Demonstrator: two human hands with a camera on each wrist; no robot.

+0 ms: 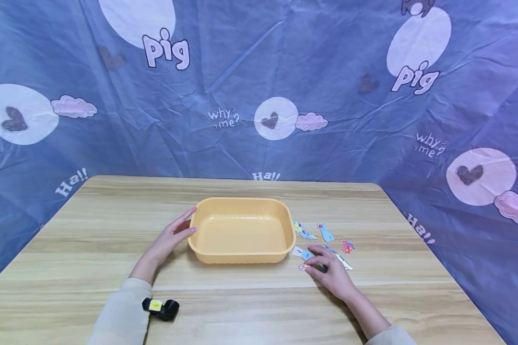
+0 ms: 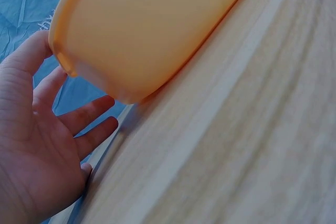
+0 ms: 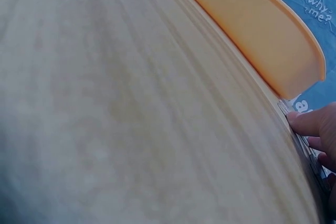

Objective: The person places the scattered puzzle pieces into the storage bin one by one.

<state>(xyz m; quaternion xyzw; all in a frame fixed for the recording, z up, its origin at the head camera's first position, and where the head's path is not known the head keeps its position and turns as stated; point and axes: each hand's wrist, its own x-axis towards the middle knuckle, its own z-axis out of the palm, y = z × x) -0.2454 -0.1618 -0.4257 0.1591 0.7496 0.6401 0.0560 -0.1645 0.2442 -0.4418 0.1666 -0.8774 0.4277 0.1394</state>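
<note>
A yellow-orange plastic basin (image 1: 241,235) stands on the wooden table. At its left end, my left hand (image 1: 167,243) touches the rim with thumb and forefinger, the other fingers spread loosely below it, as the left wrist view shows. To the right of the basin, my right hand (image 1: 331,273) is low over the table. Its thumb and forefinger pinch a small pinkish cutout (image 1: 302,268). Around this hand lie several flat colourful cutouts: a white and blue one (image 1: 301,253), a blue one (image 1: 325,233), a red one (image 1: 347,247) and a yellow-blue one (image 1: 303,230).
A black strap piece with a yellow label (image 1: 155,305) sits at the left sleeve. The wooden table top (image 1: 250,306) extends in front of the basin. A blue printed cloth (image 1: 224,86) hangs behind the table and along its sides.
</note>
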